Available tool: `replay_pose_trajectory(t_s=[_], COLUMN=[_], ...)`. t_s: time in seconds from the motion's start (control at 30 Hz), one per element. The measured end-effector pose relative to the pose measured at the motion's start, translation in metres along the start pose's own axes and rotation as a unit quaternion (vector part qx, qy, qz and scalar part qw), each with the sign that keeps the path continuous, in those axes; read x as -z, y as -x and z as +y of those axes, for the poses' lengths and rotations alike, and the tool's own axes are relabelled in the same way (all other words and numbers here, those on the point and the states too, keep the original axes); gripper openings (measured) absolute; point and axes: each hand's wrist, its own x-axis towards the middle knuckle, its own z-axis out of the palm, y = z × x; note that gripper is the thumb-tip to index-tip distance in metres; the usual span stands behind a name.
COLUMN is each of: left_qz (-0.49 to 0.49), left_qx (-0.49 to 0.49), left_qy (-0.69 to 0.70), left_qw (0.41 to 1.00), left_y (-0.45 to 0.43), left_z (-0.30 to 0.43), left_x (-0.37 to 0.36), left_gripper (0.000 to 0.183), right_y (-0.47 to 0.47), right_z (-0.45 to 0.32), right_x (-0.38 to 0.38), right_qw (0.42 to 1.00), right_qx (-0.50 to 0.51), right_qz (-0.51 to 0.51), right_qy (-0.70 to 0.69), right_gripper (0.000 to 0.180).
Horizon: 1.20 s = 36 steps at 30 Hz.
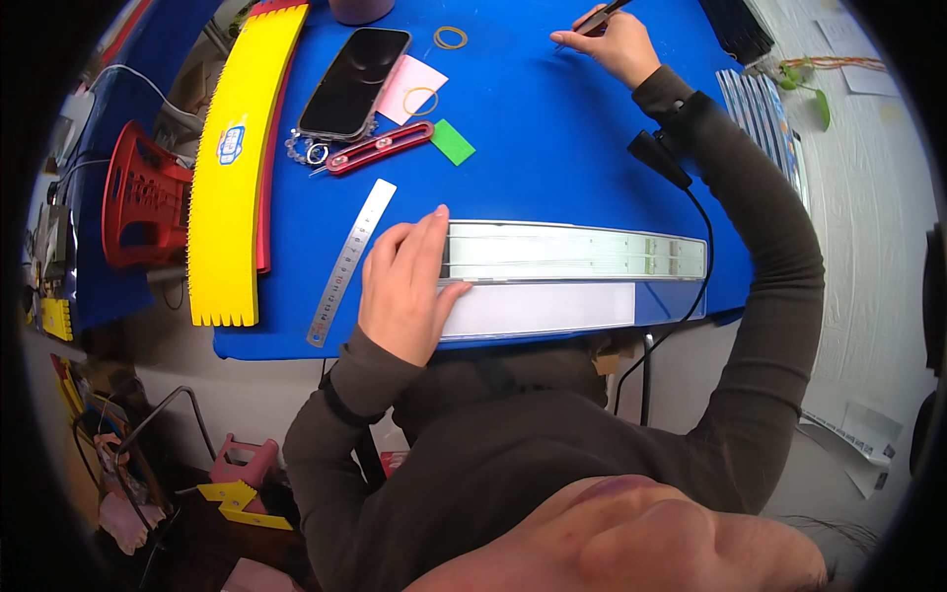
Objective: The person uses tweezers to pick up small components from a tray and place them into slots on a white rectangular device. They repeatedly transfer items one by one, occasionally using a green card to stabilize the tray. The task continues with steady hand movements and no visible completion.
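Note:
A long, flat, clear plastic case (669, 300) lies open along the near edge of the table. Its far half holds a pale greenish-white strip (533, 248) with thin lengthwise lines; a white strip (547, 307) lies in the near half. My left hand (407, 281) is over the left end of the case and hides that end, with the thumb across the near half. At the far right, my right hand (621, 46) grips dark tweezers (605, 16), their fine tip low over the blue tabletop. Left of my left hand lies a steel ruler (351, 263).
Further left are a phone (355, 81), a pink paper (408, 87), rubber bands (450, 38), a red-handled cutter (381, 148) and a green paper (452, 142). A long yellow toothed board (240, 170) lines the left side. A black cable (701, 274) crosses the case's right end.

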Motion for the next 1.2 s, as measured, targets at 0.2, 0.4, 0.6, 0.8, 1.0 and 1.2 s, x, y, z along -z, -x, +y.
replay_pose_trajectory(t_s=[0.2,0.4,0.6,0.8,1.0,1.2], left_qz=[0.008,0.013,0.024,0.080,0.095,0.101], left_qx=[0.008,0.013,0.011,0.023,0.046,0.037], left_qy=[0.026,0.031,0.032,0.005,0.018,-0.004], left_qw=[1.000,0.999,0.999,0.996,0.994,0.994], left_y=[0.002,0.002,0.003,0.005,0.006,0.007], left_z=[-0.001,-0.003,-0.007,-0.007,-0.008,-0.011], left_x=[0.001,0.000,-0.005,-0.005,-0.005,-0.005], left_gripper=[0.079,0.077,0.077,0.074,0.058,0.059], right_y=[-0.014,0.035,0.119,0.152,0.151,0.144], right_z=[0.023,-0.023,-0.093,-0.143,-0.155,-0.151], right_x=[-0.012,0.022,0.039,0.004,-0.033,-0.031], right_qw=[0.989,0.992,0.956,0.904,0.909,0.888], right_qx=[0.115,0.078,0.014,-0.054,-0.078,-0.084], right_qz=[-0.008,-0.096,-0.262,-0.338,-0.273,-0.331], right_qy=[0.091,-0.020,-0.135,-0.256,-0.304,-0.307], right_gripper=[0.043,0.030,0.027,0.025,0.033,0.029])
